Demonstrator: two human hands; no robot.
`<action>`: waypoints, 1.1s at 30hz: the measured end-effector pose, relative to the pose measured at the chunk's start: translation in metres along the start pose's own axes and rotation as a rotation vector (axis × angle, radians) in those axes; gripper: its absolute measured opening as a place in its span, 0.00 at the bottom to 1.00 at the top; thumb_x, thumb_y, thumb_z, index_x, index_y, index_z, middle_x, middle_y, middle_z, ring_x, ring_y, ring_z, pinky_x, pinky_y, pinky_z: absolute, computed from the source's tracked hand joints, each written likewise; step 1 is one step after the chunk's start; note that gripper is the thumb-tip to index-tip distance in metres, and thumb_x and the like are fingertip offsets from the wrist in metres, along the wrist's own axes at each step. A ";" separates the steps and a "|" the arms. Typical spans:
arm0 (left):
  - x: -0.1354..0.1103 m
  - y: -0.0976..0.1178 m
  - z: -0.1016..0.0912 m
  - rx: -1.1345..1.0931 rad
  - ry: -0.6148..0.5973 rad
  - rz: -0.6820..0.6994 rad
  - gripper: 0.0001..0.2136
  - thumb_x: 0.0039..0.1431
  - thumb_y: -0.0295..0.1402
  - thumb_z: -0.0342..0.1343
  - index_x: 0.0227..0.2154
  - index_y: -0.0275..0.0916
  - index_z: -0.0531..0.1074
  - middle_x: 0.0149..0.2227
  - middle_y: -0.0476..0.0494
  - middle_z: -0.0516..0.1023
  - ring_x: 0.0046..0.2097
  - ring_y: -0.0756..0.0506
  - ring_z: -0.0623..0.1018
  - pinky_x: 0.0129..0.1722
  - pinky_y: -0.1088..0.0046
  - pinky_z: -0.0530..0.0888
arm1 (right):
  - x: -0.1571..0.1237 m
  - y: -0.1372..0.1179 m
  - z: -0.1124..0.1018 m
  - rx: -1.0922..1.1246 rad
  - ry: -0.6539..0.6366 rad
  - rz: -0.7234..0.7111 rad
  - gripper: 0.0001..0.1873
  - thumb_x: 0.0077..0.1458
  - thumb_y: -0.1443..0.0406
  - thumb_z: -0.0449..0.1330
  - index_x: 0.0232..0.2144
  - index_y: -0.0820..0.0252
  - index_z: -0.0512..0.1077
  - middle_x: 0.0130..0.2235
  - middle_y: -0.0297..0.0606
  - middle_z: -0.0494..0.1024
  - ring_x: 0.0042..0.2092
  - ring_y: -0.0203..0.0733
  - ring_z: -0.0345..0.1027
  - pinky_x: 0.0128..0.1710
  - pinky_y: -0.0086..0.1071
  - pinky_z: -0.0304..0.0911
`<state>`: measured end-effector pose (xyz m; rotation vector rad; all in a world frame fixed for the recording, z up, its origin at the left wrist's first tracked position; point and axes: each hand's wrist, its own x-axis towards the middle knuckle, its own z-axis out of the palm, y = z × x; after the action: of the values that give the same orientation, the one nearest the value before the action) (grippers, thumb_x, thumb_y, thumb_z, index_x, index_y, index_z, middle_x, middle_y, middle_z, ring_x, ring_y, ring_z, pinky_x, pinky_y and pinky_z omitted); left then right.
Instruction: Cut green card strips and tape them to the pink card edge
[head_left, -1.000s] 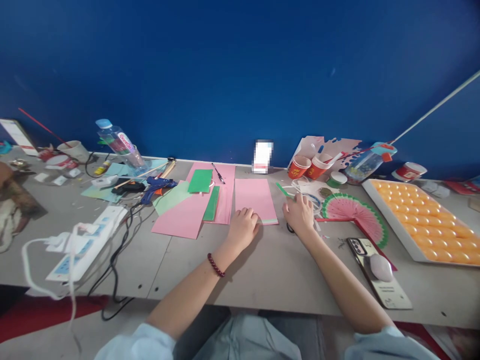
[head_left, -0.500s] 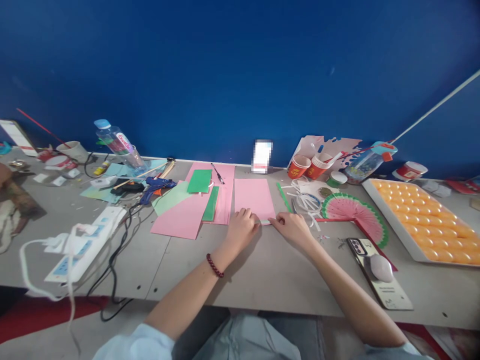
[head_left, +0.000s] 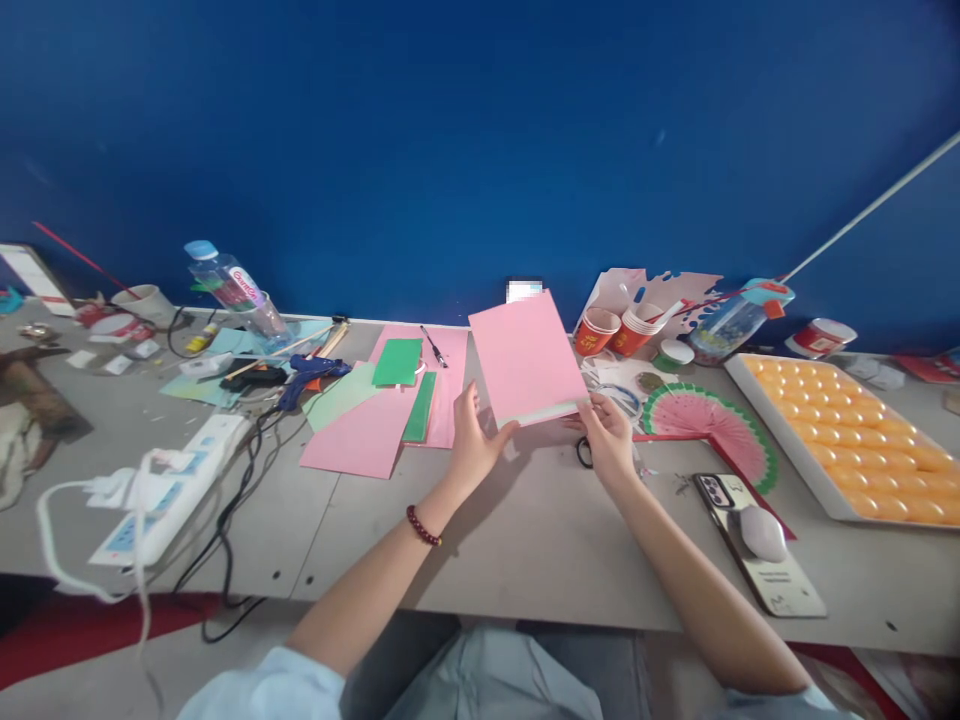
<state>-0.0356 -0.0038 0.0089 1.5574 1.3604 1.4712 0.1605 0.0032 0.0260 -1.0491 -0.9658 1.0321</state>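
Note:
A pink sheet of paper point(head_left: 526, 358) with a pale green strip along its near edge is lifted off the grey table point(head_left: 525, 530), tilted up toward me. My left hand point(head_left: 474, 445), with a red bead bracelet on its wrist, pinches the sheet's near left corner. My right hand point(head_left: 609, 438) pinches its near right corner. A black pair of scissors point(head_left: 583, 455) lies on the table just under my right hand.
More pink and green sheets point(head_left: 390, 410) and a blue glue gun point(head_left: 311, 372) lie to the left. A watermelon paper fan point(head_left: 709, 420), red paper cups point(head_left: 616, 332), a tray of orange balls point(head_left: 847, 430) and a phone point(head_left: 757, 545) sit right. A power strip point(head_left: 172, 480) with cables is near left.
Both hands gripped the pink sheet's near corners and lifted it off the table, tilting it up. My right hand first came over from the scissors.

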 end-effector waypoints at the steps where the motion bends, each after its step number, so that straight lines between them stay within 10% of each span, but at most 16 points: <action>1: 0.001 0.000 0.001 -0.124 -0.030 -0.103 0.33 0.46 0.44 0.64 0.54 0.37 0.62 0.53 0.33 0.69 0.55 0.39 0.70 0.54 0.58 0.67 | 0.000 0.000 0.000 0.047 0.015 -0.008 0.16 0.45 0.55 0.66 0.33 0.57 0.70 0.29 0.31 0.76 0.27 0.36 0.71 0.28 0.32 0.72; 6: 0.001 0.014 0.000 -0.468 -0.260 -0.436 0.19 0.49 0.48 0.60 0.31 0.34 0.77 0.35 0.38 0.81 0.39 0.42 0.79 0.45 0.63 0.74 | -0.001 -0.001 0.000 0.175 0.040 -0.002 0.13 0.46 0.58 0.66 0.32 0.56 0.70 0.30 0.28 0.76 0.29 0.35 0.72 0.31 0.32 0.73; 19: 0.001 0.025 -0.006 -0.537 0.017 -0.384 0.15 0.49 0.44 0.62 0.26 0.35 0.76 0.25 0.44 0.79 0.30 0.48 0.78 0.33 0.72 0.75 | -0.013 -0.002 0.005 -0.028 -0.042 -0.085 0.29 0.48 0.64 0.61 0.52 0.49 0.58 0.25 0.24 0.70 0.23 0.34 0.65 0.22 0.28 0.63; 24: 0.001 0.031 -0.008 -0.471 -0.009 -0.313 0.15 0.51 0.45 0.60 0.23 0.36 0.73 0.24 0.47 0.76 0.28 0.49 0.76 0.31 0.74 0.74 | -0.023 -0.006 0.004 -0.461 0.103 -0.334 0.11 0.53 0.64 0.57 0.40 0.56 0.66 0.19 0.23 0.57 0.20 0.32 0.50 0.21 0.27 0.50; 33: 0.001 0.032 -0.008 -0.488 -0.084 -0.245 0.15 0.50 0.46 0.60 0.25 0.37 0.73 0.25 0.50 0.73 0.28 0.52 0.73 0.30 0.77 0.73 | -0.027 -0.019 0.008 -1.086 0.163 -0.825 0.04 0.50 0.68 0.58 0.29 0.56 0.72 0.28 0.35 0.67 0.33 0.43 0.61 0.39 0.40 0.59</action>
<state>-0.0348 -0.0144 0.0397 1.0886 1.0032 1.4314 0.1499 -0.0247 0.0429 -1.3442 -1.6702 -0.3428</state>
